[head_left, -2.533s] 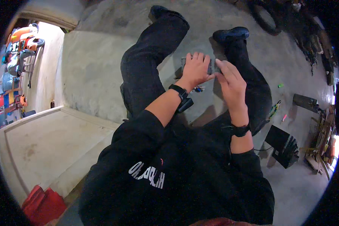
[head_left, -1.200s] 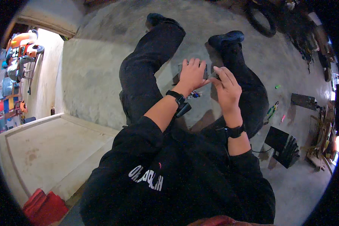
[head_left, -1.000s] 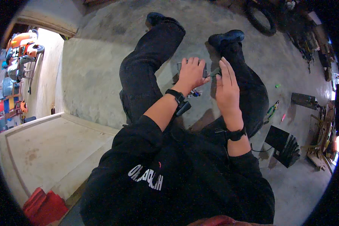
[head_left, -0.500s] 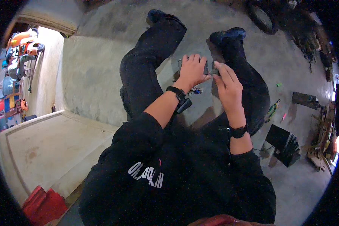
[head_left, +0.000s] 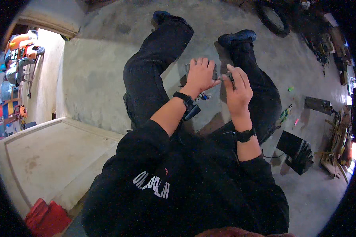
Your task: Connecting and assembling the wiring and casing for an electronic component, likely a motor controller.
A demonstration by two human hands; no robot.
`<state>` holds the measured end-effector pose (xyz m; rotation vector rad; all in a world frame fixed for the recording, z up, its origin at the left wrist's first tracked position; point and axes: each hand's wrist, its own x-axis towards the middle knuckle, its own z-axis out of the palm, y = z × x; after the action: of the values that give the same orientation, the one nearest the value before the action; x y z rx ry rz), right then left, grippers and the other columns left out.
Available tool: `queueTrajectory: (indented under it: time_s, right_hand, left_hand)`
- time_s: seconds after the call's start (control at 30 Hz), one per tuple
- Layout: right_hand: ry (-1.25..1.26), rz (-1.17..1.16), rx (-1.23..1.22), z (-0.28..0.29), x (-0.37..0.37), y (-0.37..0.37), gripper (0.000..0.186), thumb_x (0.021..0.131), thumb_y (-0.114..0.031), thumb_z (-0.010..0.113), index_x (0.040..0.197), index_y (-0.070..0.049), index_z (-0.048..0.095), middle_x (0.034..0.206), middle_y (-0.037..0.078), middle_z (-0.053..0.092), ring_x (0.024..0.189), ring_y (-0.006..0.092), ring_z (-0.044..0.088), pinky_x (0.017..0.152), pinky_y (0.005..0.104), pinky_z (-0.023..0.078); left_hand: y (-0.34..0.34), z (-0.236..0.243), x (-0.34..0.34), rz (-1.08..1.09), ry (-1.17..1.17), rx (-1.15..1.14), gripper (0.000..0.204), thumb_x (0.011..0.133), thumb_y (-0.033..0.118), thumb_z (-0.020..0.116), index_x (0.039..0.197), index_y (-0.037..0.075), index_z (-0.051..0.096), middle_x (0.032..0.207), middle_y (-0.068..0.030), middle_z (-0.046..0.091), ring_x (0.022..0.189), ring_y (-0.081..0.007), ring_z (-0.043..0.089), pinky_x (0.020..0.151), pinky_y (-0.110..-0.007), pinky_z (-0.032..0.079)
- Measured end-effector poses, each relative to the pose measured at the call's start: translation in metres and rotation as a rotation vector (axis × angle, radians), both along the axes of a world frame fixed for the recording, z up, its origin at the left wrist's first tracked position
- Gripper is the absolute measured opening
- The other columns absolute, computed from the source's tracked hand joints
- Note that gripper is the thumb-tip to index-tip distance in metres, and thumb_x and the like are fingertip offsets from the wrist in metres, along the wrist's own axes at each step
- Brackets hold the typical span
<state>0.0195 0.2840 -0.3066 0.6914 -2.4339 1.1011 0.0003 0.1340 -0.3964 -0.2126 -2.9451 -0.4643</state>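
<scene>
Concrete floor [head_left: 99, 75], grey and stained, carrying every loose item. Near its far right corner, a dark tyre [head_left: 273, 19]. By the right edge, a dark flat block [head_left: 317, 105], a small green piece [head_left: 290, 89], green-handled pliers [head_left: 284, 114] and a small pink piece [head_left: 296, 122]. Lower right, an open black case [head_left: 296, 152]. Left, a pale raised slab [head_left: 43, 158]; at its near corner, a red container [head_left: 47, 217]. Far left, orange equipment [head_left: 21, 41] in a bright doorway.

Single view — head-mounted fisheye, looking steeply down the wearer's own torso and legs to the concrete floor [head_left: 99, 79]. Close range: both hands [head_left: 219, 81] sit near frame centre, forearms entering from the lower edge. Straight lines bow toward the dark circular rim.
</scene>
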Motion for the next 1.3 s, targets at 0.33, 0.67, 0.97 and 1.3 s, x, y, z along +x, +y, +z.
queueTrajectory:
  time_s: [0.33, 0.67, 0.97, 1.3]
  right_hand:
    - [-0.083, 0.118, 0.010, 0.013, 0.003, 0.001, 0.042, 0.086, -0.004, 0.072, 0.126, -0.011, 0.064, 0.122, 0.014, 0.063, 0.096, 0.0338, 0.067, 0.082, 0.0374, 0.056]
    - [-0.027, -0.131, 0.053, 0.007, 0.001, -0.003, 0.026, 0.087, -0.010, 0.073, 0.111, -0.006, 0.063, 0.122, 0.016, 0.063, 0.103, 0.0330, 0.066, 0.084, 0.0371, 0.056]
    - [0.074, 0.114, -0.043, 0.000, -0.013, 0.004, 0.035, 0.087, 0.000, 0.066, 0.121, -0.006, 0.062, 0.125, 0.013, 0.064, 0.112, 0.0350, 0.064, 0.093, 0.0386, 0.054]
    - [-0.089, -0.004, 0.010, 0.016, -0.001, -0.004, 0.031, 0.084, -0.006, 0.071, 0.115, -0.010, 0.069, 0.114, 0.014, 0.066, 0.101, 0.0325, 0.065, 0.082, 0.0379, 0.055]
  left_hand:
    - [-0.001, -0.006, -0.002, 0.004, 0.024, 0.044, 0.067, 0.071, 0.055, 0.077, 0.116, 0.007, 0.059, 0.113, -0.0126, 0.060, 0.113, -0.0297, 0.054, 0.097, -0.050, 0.037]
    - [-0.001, -0.007, -0.003, 0.027, 0.033, 0.040, 0.068, 0.070, 0.054, 0.078, 0.115, 0.007, 0.060, 0.114, -0.0114, 0.060, 0.116, -0.0290, 0.053, 0.099, -0.049, 0.036]
    - [0.000, -0.004, 0.000, 0.007, 0.006, 0.053, 0.067, 0.068, 0.051, 0.080, 0.114, 0.007, 0.059, 0.113, -0.0115, 0.061, 0.114, -0.0291, 0.054, 0.099, -0.049, 0.036]
    - [0.001, -0.010, -0.003, -0.017, 0.001, -0.001, 0.066, 0.072, 0.052, 0.077, 0.116, 0.007, 0.058, 0.115, -0.0107, 0.060, 0.117, -0.0286, 0.053, 0.101, -0.052, 0.035]
